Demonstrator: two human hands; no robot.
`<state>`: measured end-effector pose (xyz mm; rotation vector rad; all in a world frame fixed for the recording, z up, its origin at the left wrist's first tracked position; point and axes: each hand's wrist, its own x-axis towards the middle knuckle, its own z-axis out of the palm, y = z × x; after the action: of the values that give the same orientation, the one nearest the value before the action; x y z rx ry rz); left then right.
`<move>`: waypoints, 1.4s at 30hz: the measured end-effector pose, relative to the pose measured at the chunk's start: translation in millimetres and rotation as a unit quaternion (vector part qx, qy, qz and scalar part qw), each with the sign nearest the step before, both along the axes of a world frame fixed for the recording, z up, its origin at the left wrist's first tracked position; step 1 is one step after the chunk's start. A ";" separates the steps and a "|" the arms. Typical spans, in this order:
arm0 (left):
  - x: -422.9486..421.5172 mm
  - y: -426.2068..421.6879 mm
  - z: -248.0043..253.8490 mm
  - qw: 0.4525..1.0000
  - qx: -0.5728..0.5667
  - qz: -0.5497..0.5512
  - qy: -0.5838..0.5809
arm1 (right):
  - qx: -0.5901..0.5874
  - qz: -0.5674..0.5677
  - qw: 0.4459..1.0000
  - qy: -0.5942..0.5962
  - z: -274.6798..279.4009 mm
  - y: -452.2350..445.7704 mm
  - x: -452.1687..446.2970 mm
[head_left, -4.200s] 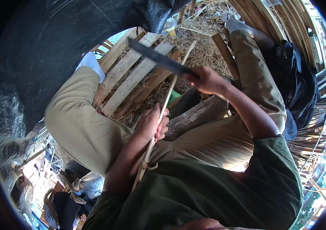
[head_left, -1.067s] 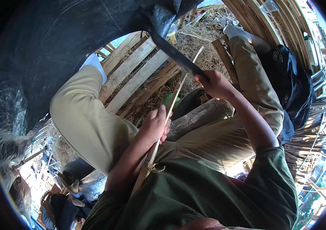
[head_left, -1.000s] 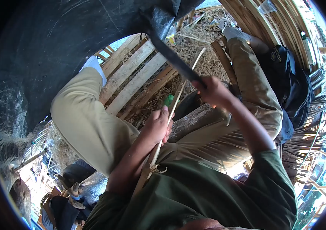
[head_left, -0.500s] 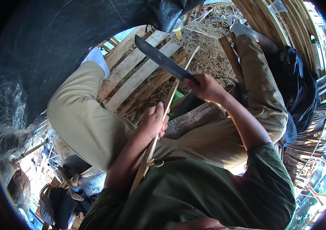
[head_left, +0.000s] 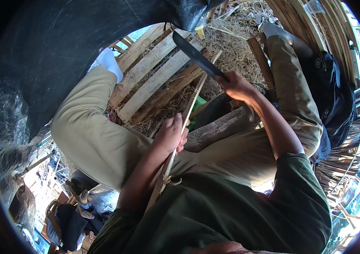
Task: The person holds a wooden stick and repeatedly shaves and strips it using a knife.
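My left hand (head_left: 172, 134) is wrapped round a long, thin pale strip of wood or bamboo (head_left: 195, 95), which runs from my lap up and to the right. Loose fibres hang at the strip's lower part, near my shirt. In my right hand (head_left: 238, 86) is the handle of a long knife with a dark, broad blade (head_left: 197, 55). The blade points to the upper left and crosses over the upper part of the strip; whether they touch I cannot tell.
Between my legs lie wooden slats (head_left: 152, 73), dry shavings (head_left: 235, 59) and a dark log (head_left: 218, 128). A black sheet (head_left: 61, 51) hangs at the upper left. A black bag (head_left: 330, 89) lies by my right leg. Another person (head_left: 71, 224) is at the lower left.
Compared with half a second ago, my right hand and the knife are slightly farther right and higher in view. My left hand keeps its hold on the strip.
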<state>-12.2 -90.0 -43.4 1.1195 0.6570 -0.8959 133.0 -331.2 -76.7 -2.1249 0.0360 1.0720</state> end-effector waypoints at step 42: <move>10.6 -5.7 9.4 0.996 0.070 -0.020 -0.060 | 0.001 0.001 1.000 0.020 40.0 24.5 -22.6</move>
<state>-1.5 -95.7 -34.0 1.3058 0.6068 -0.8194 110.4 -306.7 -36.7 -2.1022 0.0523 1.1164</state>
